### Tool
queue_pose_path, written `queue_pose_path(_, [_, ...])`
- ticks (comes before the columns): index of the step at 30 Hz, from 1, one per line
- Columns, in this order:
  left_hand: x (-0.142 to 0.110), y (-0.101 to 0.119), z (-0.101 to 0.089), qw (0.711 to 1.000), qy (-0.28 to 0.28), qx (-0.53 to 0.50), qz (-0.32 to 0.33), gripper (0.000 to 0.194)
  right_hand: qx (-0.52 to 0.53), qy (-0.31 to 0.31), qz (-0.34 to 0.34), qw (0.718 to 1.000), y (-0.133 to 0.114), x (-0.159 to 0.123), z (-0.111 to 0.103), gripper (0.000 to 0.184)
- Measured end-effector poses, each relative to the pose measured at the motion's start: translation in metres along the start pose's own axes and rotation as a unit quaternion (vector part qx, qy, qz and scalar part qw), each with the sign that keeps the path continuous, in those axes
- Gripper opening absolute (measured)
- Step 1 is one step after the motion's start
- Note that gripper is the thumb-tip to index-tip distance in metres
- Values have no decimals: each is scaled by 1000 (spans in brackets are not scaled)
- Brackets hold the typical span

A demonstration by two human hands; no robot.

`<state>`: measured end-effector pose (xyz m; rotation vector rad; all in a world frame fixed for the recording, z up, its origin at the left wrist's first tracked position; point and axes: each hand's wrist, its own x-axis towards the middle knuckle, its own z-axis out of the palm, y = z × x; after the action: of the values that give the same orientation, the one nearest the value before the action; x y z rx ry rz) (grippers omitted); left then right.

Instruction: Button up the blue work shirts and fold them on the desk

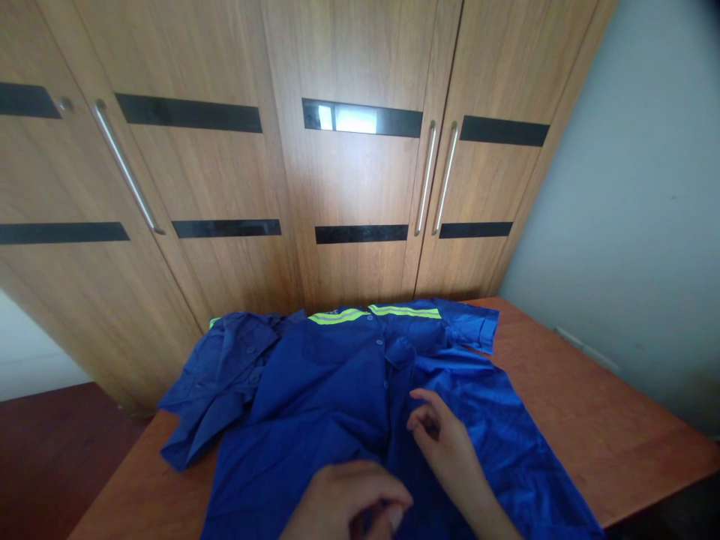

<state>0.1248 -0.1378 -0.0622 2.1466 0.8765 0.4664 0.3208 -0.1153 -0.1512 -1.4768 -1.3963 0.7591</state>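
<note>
Blue cloth shirt with yellow-green reflective bands (320, 390) fills lower centre, its button front running up-frame from between your hands; your right hand (442, 431), loosely curled, index apart, sits nearer its buttons (379, 343) than your left hand (349, 491), curled, grip unclear.

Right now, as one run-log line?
left hand: curled over blue garment | right hand: curled, farther forward | blue garment: spread on table, buttons up | grip: unclear

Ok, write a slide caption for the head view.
A left hand and right hand over blue clothing with yellow stripes, spread on a table before a wooden wardrobe.
</note>
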Motion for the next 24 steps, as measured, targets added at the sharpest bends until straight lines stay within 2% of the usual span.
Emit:
queue_pose_path(1, [7, 4, -6, 998, 49, 34, -20, 25, 4, -6, 2, 1000, 0, -1, -3, 30])
queue_pose_path(3, [24, 1, -11, 986, 99, 120, -63, 27, -3, -13, 10, 1000, -4, -3, -5, 27])
queue_pose_path(4, [33, -3, -11, 978, 97, 167, -80, 25, -15, -9, 15, 1000, -6, -4, -5, 28])
queue_pose_path(7, [55, -25, -1, 950, 39, 289, -111, 21, -75, 30, 31, 996, -13, -4, 5, 40])
queue_pose_path(9, [64, -40, 6, 937, 9, 328, -118, 20, -111, 51, 35, 992, -14, -3, 15, 49])
queue_pose_path(11, [67, -50, 9, 937, 1, 328, -121, 19, -119, 60, 31, 991, -11, 0, 24, 53])
queue_pose_path(15, [68, -63, 1, 964, 32, 236, -114, 9, -27, 71, 13, 997, 0, 5, 29, 51])
queue_pose_path(17, [69, -67, -5, 979, 81, 154, -108, 8, 29, 80, 11, 996, 3, 6, 26, 42])
queue_pose_path(19, [71, -71, -11, 981, 153, 44, -106, 16, 55, 85, 13, 995, 4, 4, 20, 31])
queue_pose_path(22, [74, -74, -17, 950, 250, -148, -118, 27, 47, 53, 12, 997, 2, 0, 12, 21])
queue_pose_path(24, [75, -75, -17, 924, 268, -237, -133, 30, 36, 35, 17, 999, 0, -2, 8, 22])
